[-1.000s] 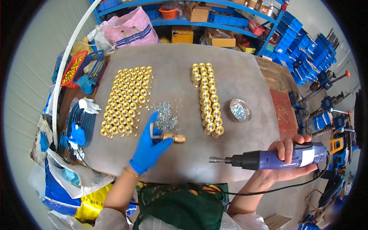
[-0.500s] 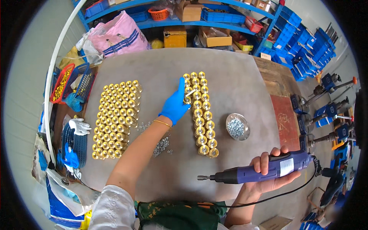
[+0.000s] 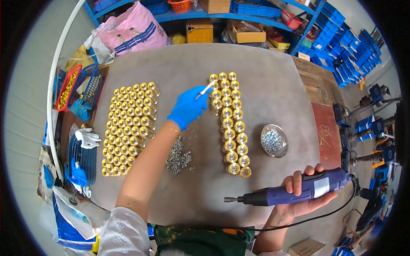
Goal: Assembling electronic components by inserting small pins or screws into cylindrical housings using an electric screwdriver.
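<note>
My left hand (image 3: 188, 107), in a blue glove, is closed around a slender pale rod (image 3: 206, 89). The rod's tip reaches the far left end of a long block of brass fittings (image 3: 228, 121), round and gold-coloured with open tops. Bare, my right hand (image 3: 305, 190) grips a purple and black electric screwdriver (image 3: 294, 190). The screwdriver's socket bit points left over the near part of the table, and a black cable trails from its back end. Small metal nuts (image 3: 177, 158) lie loose beside my left forearm, which hides some of the table.
A larger block of brass fittings (image 3: 130, 126) stands on the left of the grey table (image 3: 200, 205). A metal bowl of nuts (image 3: 274, 141) sits on the right. Baskets (image 3: 87, 87) line the left edge; blue shelving (image 3: 239, 19) stands behind the table.
My left hand has drawn left, away from the long block, and the rod now sits near the block's far end. The whole view has shifted slightly. My right hand still holds the screwdriver.
</note>
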Motion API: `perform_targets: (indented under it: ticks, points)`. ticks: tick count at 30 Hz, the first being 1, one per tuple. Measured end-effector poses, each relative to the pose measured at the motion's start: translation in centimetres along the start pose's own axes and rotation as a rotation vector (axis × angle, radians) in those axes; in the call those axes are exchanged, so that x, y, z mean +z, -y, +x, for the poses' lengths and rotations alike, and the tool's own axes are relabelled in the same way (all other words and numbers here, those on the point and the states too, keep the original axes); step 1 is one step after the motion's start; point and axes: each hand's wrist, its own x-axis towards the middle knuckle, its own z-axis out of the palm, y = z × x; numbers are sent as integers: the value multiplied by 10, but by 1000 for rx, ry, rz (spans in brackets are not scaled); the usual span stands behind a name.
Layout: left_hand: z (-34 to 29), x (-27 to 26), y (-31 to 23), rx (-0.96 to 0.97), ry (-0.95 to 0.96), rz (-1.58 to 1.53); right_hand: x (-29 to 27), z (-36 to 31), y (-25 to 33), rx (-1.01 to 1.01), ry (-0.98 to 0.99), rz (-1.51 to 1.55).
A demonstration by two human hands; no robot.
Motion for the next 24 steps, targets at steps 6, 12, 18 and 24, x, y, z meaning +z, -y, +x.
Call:
perform_targets:
  ticks: [6, 12, 18, 24]
  points:
    - [-61, -41, 41, 14, -106, 556, 1, 5, -13, 5, -170, -41]
    - [-92, -39, 49, 142, -94, 572, 2, 3, -19, 52, -21, -10]
    - [-118, -26, 50, 258, -87, 601, 1, -1, -13, 33, -88, -28]
    - [-122, -18, 46, 293, -133, 777, 4, -2, -17, 61, -8, -32]
